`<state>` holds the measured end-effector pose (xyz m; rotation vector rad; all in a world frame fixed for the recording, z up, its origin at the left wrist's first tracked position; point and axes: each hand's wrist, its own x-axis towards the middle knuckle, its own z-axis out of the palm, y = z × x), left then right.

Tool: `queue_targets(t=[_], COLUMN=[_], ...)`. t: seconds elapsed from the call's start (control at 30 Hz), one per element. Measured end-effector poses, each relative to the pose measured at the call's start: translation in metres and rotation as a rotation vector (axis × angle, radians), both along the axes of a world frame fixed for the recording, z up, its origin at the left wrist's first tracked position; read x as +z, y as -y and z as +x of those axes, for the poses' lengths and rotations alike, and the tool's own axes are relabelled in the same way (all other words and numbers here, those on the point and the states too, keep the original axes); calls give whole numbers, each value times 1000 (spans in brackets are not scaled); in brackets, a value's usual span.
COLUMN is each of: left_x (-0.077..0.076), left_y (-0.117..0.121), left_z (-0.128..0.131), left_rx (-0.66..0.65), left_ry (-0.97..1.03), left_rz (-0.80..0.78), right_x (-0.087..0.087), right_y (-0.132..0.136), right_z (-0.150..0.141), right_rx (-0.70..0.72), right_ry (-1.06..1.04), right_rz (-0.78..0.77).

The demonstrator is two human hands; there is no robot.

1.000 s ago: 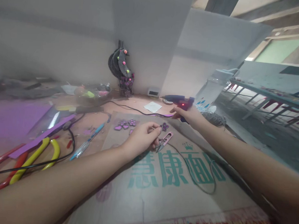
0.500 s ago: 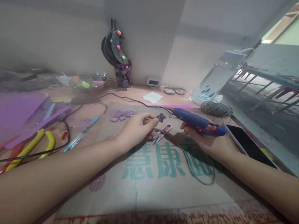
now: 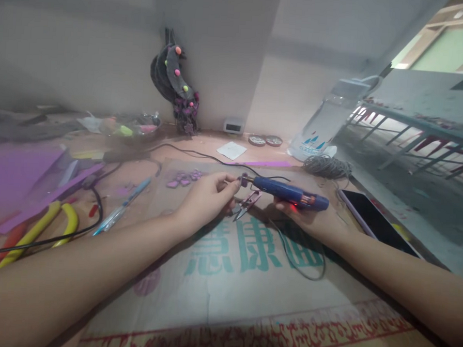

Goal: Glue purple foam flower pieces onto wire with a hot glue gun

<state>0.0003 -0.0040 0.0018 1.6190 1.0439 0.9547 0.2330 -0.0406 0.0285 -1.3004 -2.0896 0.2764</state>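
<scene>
My left hand (image 3: 210, 198) pinches a small dark purple flower (image 3: 244, 180) between thumb and fingertips. Closed around a blue glue gun (image 3: 288, 191) is my right hand (image 3: 297, 216); a red light glows on the tool. Its metal nozzle points left and meets the flower, though I cannot tell whether they touch. Below the nozzle, small pink thread snips (image 3: 247, 204) lie with their blades toward me. Several purple flower pieces (image 3: 183, 179) rest beyond my left wrist. Both hands are over a printed paper sheet (image 3: 248, 304).
Pliers with yellow handles (image 3: 42, 228), a blue pen (image 3: 127, 204) and a black cable (image 3: 77, 232) lie left. To the right are a phone (image 3: 376, 220), grey cord (image 3: 327, 167) and a water bottle (image 3: 323, 121). A decorated grey crescent (image 3: 174, 77) leans against the wall.
My right hand has brought the glue gun left, so its nozzle now reaches the flower. My left hand keeps its pinch on the flower. The whole view has shifted slightly.
</scene>
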Motion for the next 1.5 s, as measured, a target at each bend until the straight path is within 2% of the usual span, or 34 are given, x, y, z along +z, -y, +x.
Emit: queue_targets(t=[0.27,0.63,0.93,1.23,1.5], left_x=[3,4,6,6,6], left_y=[2,3,5,4,3], left_z=[0,-2,-2,-1,0], left_rx=[-11,35,36,35,32], left_ry=[-11,-70,-46,8,13], left_rz=[0,96,48,10,8], right_x=[-3,-2,-4,0,-5], right_y=[-2,-3,-4,-3,-5], right_z=[-1,-1,1,-4,-1], right_rx=[-27,-46,-23,-54,-72], right_ry=[0,19,9,30,59], right_rz=[-9,-4,25,46,64])
